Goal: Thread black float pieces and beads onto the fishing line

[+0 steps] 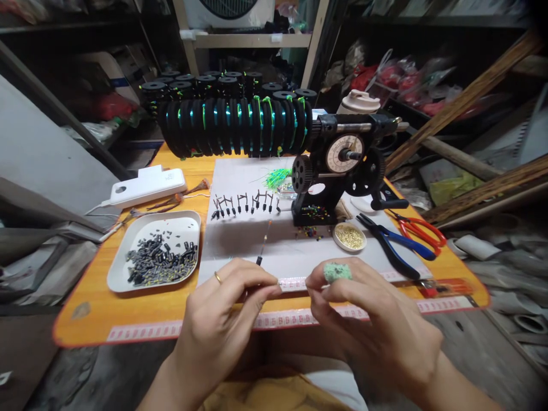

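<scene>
My left hand [229, 311] is closed in a pinch above the front edge of the white board [240, 240]; what lies between thumb and forefinger is too small to name. Facing it, my right hand [368, 319] is also pinched, with a green speckled wrap [337, 272] around a finger. Its fingertips may hold something thin that I cannot make out. Just beyond my left hand, a thin line with small beads [265, 237] runs to a black cylindrical piece [259, 261]. Several small black pieces with wire ends [246, 206] form a row farther back.
A black winding machine [317, 188] carries a row of black spools [235, 128]. To the left are a white tray [112, 268] of small dark parts and a white power strip [148, 187]. On the right are a gold bead dish [350, 236], blue pliers [394, 251] and red pliers [422, 231].
</scene>
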The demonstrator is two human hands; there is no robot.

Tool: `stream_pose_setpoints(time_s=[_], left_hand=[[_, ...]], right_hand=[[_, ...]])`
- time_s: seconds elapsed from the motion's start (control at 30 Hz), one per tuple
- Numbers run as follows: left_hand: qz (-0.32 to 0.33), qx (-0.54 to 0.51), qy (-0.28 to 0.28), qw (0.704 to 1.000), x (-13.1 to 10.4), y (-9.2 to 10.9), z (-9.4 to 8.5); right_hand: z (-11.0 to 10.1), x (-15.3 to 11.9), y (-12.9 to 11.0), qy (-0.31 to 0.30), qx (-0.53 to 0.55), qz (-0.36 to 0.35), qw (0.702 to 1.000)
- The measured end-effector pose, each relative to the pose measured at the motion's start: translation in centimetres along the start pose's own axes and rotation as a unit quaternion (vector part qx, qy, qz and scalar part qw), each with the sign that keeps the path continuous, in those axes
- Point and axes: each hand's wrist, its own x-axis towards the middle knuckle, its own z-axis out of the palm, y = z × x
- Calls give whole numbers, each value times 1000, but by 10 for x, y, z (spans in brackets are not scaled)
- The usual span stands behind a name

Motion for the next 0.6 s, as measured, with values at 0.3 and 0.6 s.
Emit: stream_pose_setpoints(time_s=[0.3, 0.6], left_hand=[[61, 89, -13, 994, 3, -1, 2], [65, 8, -7, 998, 9, 7, 8]], right_hand=[[14, -4, 6, 69, -53, -57, 995], [11, 1, 4, 41, -21, -83, 995]])
